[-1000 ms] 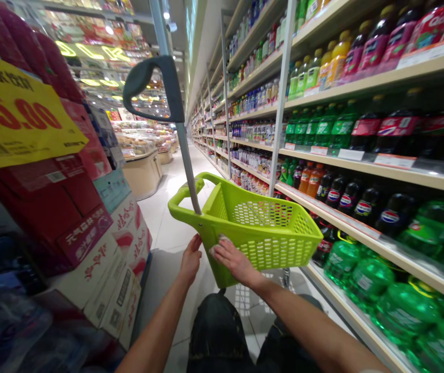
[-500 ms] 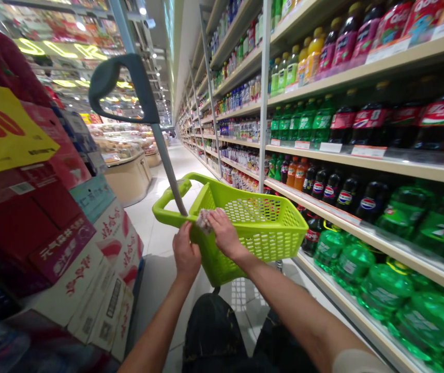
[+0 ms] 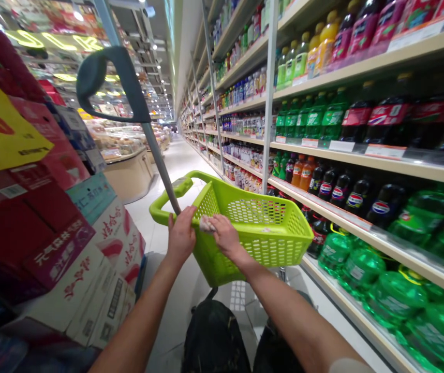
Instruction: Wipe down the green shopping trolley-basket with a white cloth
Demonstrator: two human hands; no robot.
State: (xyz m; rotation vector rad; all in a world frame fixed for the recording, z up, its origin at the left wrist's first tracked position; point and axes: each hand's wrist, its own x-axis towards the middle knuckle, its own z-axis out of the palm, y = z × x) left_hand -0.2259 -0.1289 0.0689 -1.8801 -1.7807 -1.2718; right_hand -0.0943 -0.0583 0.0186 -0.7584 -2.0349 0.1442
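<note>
A lime-green shopping basket [image 3: 280, 248] on wheels stands in front of my knees, with perforated sides and a long grey pull handle [image 3: 160, 158]. My left hand [image 3: 181, 234] is closed round the near rim, right by the foot of the pull handle. In my right hand [image 3: 226, 237] a crumpled, pale cloth [image 3: 207, 224] is pinched and pressed against the same rim, a short way right of my left hand. A small pale mark shows on the rim further right. My fingertips are partly hidden behind the rim.
On the right runs a long shelf [image 3: 323, 204] of drink bottles, with large green bottles [image 3: 395, 292] at the bottom. Stacked cartons [image 3: 101, 290] and a yellow price sign [image 3: 4, 129] stand close on the left. A rounded display counter [image 3: 127, 173] is beyond, beside the tiled aisle [image 3: 175, 150].
My left hand has moved up onto the rim beside the pull handle. My right hand has shifted slightly along the rim with the cloth. The view has turned a little.
</note>
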